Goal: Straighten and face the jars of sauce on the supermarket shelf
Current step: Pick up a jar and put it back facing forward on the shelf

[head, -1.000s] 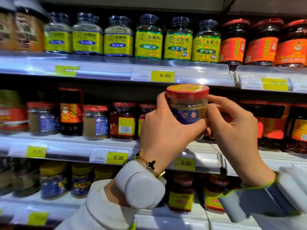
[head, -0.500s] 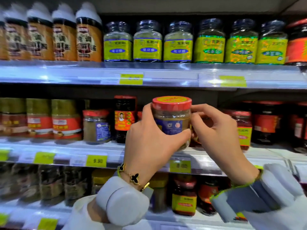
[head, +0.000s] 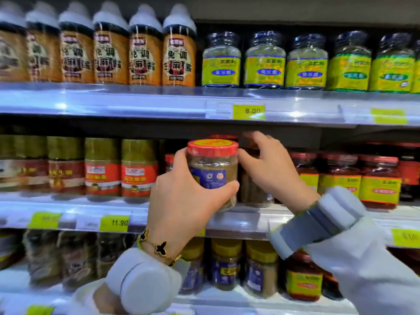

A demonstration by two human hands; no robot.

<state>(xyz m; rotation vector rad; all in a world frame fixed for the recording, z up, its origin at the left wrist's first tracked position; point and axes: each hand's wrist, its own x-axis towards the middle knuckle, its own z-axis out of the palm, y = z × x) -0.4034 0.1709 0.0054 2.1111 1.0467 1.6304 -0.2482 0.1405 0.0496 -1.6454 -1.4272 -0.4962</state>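
My left hand grips a small sauce jar with a red lid and a blue label, holding it upright in front of the middle shelf. The label faces me. Just to its right, my right hand is off that jar and reaches onto the shelf, where its thumb and fingers curl round the top of a second brown jar standing there. That jar's lid is hidden by the hand, which is blurred.
Red-labelled jars with gold lids stand left of the gap, and dark red jars with yellow labels stand to the right. Orange bottles and green-labelled jars fill the shelf above. More jars line the shelf below.
My view has swung left along the shelf. My right hand has let go of the held jar and moved back onto a jar on the shelf. The left hand still holds its jar.
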